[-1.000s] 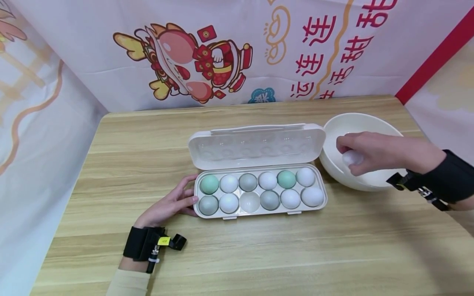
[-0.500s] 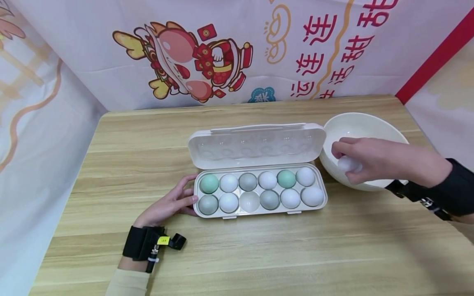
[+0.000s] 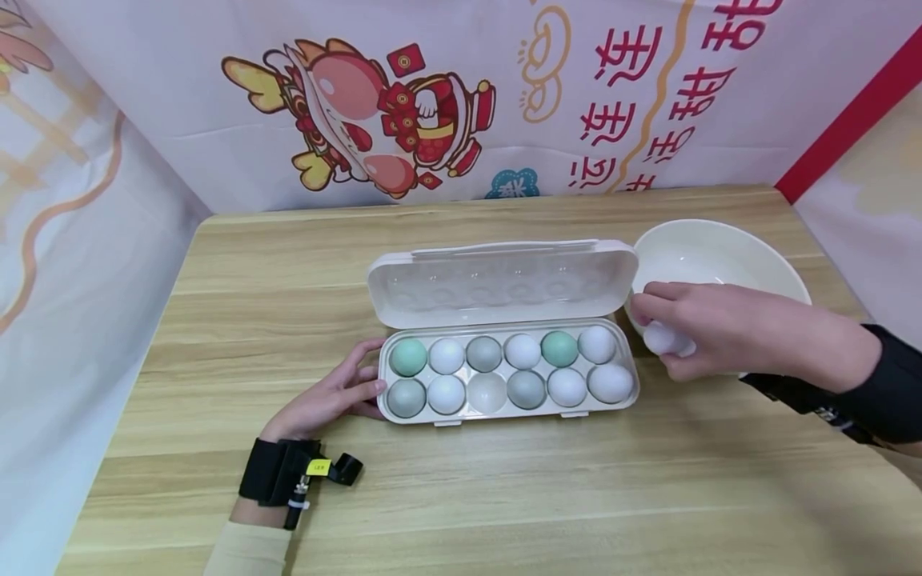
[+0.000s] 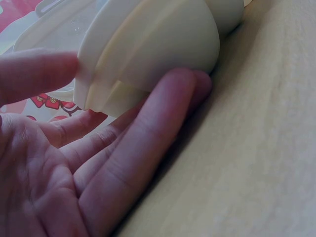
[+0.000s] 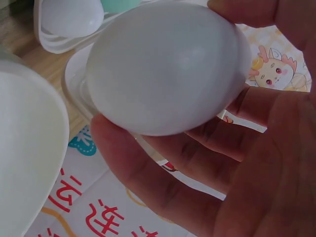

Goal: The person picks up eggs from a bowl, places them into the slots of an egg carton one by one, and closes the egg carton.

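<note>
My right hand [image 3: 727,328] pinches a white egg [image 5: 168,66] between thumb and fingers, over the near-left rim of a cream bowl [image 3: 756,252]. Left of the bowl lies a white plastic egg box [image 3: 432,418] with its lid [image 3: 497,292] standing up. White, grey and green eggs, such as this green egg [image 3: 408,357], fill two rows of hollows; one front-row hollow [image 3: 487,393] holds none. At the box's left end, my left hand [image 3: 327,400] grips it, thumb on the rim and fingers curled against the side below, as the left wrist view shows.
Everything stands on a wooden table [image 3: 461,496]. Behind it hangs a white cloth [image 3: 216,152] with cartoon prints and red lettering. The bowl stands at the far right, close beside the box's raised lid.
My right hand has moved left and toward me with the egg, from over the bowl's inside to its near-left rim. The left hand and the box stay put.
</note>
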A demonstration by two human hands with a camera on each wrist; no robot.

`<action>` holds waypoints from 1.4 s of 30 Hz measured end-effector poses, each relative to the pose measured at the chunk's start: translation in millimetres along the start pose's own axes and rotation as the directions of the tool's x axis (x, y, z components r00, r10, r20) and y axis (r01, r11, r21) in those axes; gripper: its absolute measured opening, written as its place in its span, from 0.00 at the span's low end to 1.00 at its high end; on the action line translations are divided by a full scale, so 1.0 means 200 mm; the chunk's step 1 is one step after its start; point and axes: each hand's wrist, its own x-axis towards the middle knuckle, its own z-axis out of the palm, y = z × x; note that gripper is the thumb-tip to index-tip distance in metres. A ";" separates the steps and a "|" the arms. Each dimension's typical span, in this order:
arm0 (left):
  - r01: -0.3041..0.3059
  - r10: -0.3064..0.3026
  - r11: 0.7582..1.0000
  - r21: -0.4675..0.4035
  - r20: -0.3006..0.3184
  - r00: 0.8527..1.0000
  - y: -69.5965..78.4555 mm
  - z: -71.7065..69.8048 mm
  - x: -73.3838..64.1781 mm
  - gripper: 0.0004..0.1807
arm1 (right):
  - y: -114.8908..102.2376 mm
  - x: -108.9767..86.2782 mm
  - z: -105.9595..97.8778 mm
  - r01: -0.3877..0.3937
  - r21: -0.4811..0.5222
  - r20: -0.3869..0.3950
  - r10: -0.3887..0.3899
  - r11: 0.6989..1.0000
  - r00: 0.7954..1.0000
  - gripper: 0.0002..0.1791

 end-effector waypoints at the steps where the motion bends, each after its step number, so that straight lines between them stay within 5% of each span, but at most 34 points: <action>1: 0.003 -0.003 1.000 -0.002 -0.002 1.000 0.00 0.00 0.00 0.30 | -0.01 0.00 0.00 0.006 -0.002 -0.001 -0.006 1.000 1.000 0.17; 9: 0.001 -0.001 1.000 -0.005 0.002 1.000 0.00 0.00 0.00 0.30 | -0.07 0.05 0.01 0.141 -0.027 -0.061 -0.142 0.990 0.988 0.18; 26: 0.006 -0.006 1.000 0.013 0.000 1.000 -0.01 -0.01 0.00 0.30 | -0.16 0.20 0.09 0.253 0.109 -0.064 -0.247 0.961 0.967 0.15; 42: 0.017 -0.018 1.000 -0.021 -0.012 1.000 0.00 0.00 0.00 0.30 | -0.26 0.32 0.16 0.472 0.059 -0.200 -0.452 0.880 0.869 0.17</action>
